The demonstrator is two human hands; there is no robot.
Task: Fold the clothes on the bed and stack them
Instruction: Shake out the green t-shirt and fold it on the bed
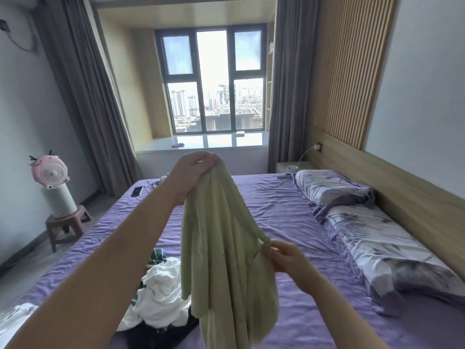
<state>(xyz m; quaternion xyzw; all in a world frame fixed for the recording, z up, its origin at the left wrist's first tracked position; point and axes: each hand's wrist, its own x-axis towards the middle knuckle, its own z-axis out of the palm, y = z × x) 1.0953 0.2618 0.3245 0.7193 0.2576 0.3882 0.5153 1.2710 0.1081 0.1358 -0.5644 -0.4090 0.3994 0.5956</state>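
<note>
Above the bed [289, 222], with its purple sheet, you hold a pale green garment [221, 248] up in the air. Your left hand [193, 170] is raised high and grips the top of the cloth in a closed fist, so the fabric hangs down in long folds. Your right hand [284, 255], lower and to the right, pinches a twisted strap or edge of the same garment. Under it a heap of unfolded clothes [161, 293], white, dark and striped, lies on the sheet. Two floral pillows [364, 222] lie along the headboard.
</note>
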